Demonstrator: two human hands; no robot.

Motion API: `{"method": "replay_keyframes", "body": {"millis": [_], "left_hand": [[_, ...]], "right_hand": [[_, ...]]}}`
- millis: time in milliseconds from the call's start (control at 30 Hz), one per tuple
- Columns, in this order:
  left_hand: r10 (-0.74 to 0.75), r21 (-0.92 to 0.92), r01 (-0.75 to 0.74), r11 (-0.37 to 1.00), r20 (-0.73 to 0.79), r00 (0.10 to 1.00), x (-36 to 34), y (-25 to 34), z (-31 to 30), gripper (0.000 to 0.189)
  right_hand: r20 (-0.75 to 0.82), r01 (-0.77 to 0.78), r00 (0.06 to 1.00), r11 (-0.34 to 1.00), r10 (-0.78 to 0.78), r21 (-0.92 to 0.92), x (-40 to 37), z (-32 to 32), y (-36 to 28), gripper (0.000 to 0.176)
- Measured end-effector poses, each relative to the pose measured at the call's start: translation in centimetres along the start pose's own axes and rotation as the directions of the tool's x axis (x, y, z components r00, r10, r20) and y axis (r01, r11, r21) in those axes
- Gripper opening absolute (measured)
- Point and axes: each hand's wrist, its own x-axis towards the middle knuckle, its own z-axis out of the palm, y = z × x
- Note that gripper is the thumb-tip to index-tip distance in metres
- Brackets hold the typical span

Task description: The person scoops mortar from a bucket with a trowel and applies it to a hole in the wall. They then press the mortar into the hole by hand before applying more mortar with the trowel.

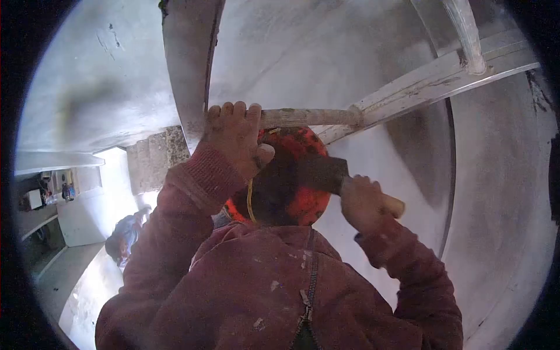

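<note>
Closed round the wooden handle of a dark-headed tool, the right grip sits close to the head, presumably for control, leaving the handle's butt projecting beyond the palm. The tool lies in front of the wearer's chest, its head over a red-and-black bucket; whether the two touch cannot be told. A yellow cord runs along the bucket's left side. Above, the left grip wraps the bar at its left end, fingers over the top and thumb below, probably to steady the body while the other arm is free. The bar spans from an upright beam at left to a slanting beam at right. Pale walls surround the frame; well apart, at lower left, is another person, blurred.
</note>
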Motion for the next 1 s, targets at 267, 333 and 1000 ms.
{"method": "replay_keyframes", "body": {"millis": [267, 333, 1000], "left_hand": [[-0.005, 0.058, 0.006, 0.998, -0.025, 1.0, -0.1, 0.1, 0.2, 0.042], [-0.026, 0.075, 0.026, 0.997, 0.0, 1.0, -0.1, 0.0, 0.3, 0.043], [0.005, 0.028, -0.004, 1.0, -0.022, 1.0, 0.0, 0.2, 0.1, 0.048]], "right_hand": [[-0.172, 0.307, 0.951, 0.851, -0.257, 0.426, 2.8, -2.3, -3.8, 0.013], [-0.443, 0.488, 0.861, 0.654, -0.25, 0.578, 3.3, -1.6, -3.9, 0.013], [-0.037, 0.161, 0.985, 0.808, -0.17, 0.567, 4.6, 8.0, -4.1, 0.026]]}}
